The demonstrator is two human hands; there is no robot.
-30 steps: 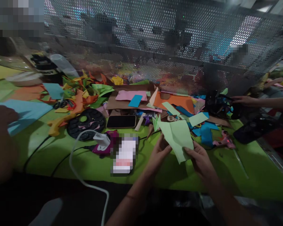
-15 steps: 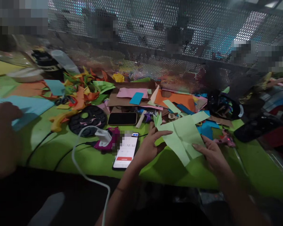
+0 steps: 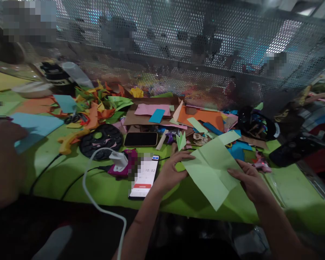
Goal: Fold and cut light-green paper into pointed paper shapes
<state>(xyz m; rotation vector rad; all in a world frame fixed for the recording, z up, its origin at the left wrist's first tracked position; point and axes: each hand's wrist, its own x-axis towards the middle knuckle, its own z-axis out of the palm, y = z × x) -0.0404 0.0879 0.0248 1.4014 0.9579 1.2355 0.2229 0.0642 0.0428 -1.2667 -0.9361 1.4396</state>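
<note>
A pale green sheet of paper [image 3: 212, 169], creased across its middle, is held tilted above the table between my two hands. My right hand [image 3: 250, 180] pinches its right edge, thumb on the near face. At the sheet's left corner, the fingers and thumb of my left hand [image 3: 174, 171] close on the edge. A small pleated piece of green paper [image 3: 181, 141] stands up just by my left fingers; whether they grip it cannot be made out. Behind the sheet's upper right, a pale green strip [image 3: 229, 137] sticks out.
A lit phone [image 3: 144, 178] and a dark phone [image 3: 141, 139] lie left of my hands. A white cable [image 3: 97, 198] runs from a plug over the front edge. Yellow glue gun [image 3: 70, 141], black tray [image 3: 100, 141] and paper scraps [image 3: 200, 115] lie around. Another person's hand [image 3: 5, 155] is at left.
The sheet has turned and dropped slightly, its lower corner now pointing down. My left fingers have drawn in to its edge. My right hand keeps its pinch, slightly further right.
</note>
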